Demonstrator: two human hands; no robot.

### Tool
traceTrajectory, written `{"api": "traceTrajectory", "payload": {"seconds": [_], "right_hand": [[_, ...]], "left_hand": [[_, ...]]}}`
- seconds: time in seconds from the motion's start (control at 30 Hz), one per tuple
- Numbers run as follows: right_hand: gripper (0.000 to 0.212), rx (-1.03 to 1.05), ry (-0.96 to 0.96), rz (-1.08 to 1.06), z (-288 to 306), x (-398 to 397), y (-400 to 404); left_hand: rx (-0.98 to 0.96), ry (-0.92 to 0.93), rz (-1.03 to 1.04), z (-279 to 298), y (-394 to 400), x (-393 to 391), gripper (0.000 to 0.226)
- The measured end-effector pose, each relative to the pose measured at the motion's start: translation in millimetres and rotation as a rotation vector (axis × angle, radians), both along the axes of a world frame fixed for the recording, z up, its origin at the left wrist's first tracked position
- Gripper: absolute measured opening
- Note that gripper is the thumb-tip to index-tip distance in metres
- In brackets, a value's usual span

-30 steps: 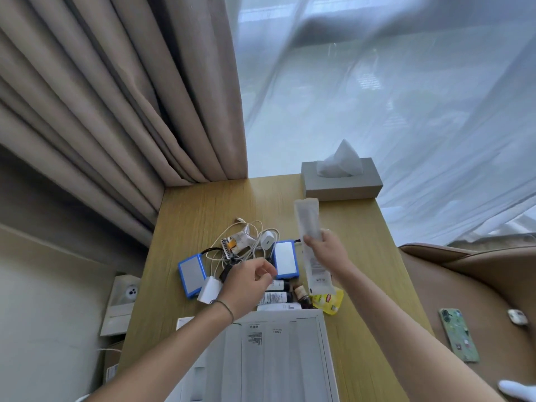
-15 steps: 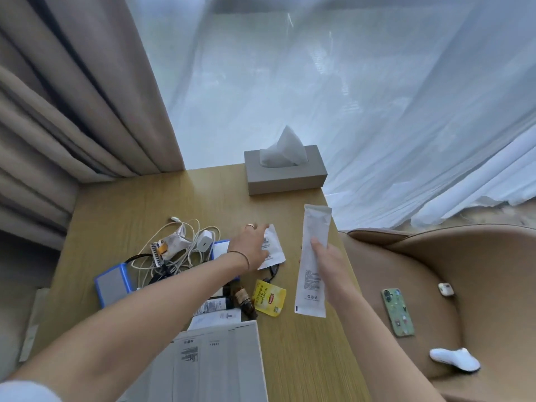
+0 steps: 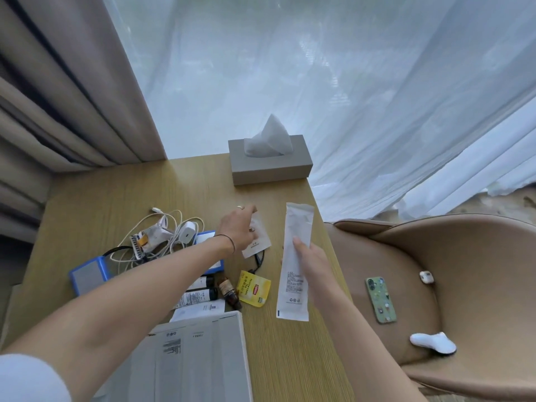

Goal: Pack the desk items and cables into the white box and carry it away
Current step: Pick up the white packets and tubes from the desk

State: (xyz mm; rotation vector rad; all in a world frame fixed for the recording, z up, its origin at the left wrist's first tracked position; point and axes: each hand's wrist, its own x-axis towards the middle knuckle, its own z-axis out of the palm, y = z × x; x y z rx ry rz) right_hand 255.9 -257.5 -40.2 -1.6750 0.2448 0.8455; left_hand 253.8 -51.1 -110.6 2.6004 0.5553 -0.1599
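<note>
My right hand (image 3: 311, 264) grips a long white paper sleeve (image 3: 295, 236) above the desk's right edge. My left hand (image 3: 239, 227) reaches across the desk and pinches a small white sachet (image 3: 258, 242). A tangle of white cables with a white charger (image 3: 187, 232) lies at the left. Two blue cases (image 3: 88, 275) flank that pile. A yellow tea bag packet (image 3: 253, 290), a brown bottle (image 3: 229, 291) and small tubes (image 3: 200, 295) lie in front of the white box (image 3: 197, 358), which sits at the desk's near edge.
A grey tissue box (image 3: 269, 166) stands at the back of the wooden desk (image 3: 116, 192). Right of the desk, a tan chair (image 3: 464, 285) holds a green phone (image 3: 380, 300), a white earbud case (image 3: 426, 277) and a white device (image 3: 433, 342). Curtains hang behind.
My left hand has moved right from the cable pile to the small sachet and taken hold of it. My right hand with the long sleeve has shifted right. The view has turned right.
</note>
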Motion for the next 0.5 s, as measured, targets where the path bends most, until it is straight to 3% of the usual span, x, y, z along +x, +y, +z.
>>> {"api": "traceTrajectory", "payload": {"seconds": [0.2,0.3,0.5], "right_hand": [[0.034,0.087,-0.05,0.057,28.2,-23.3,-0.1],[0.033,0.142,-0.035,0.088,43.9,-43.3,4.5],[0.021,0.134,0.0,0.153,63.8,-91.0,13.9]], "left_hand": [[-0.217,-0.209,0.196,41.9,1.0,-26.4,0.053],[-0.342,-0.298,0.295,66.5,1.6,-49.8,0.025],[-0.588,-0.409,0.552,103.2,8.0,-109.5,0.031]]}}
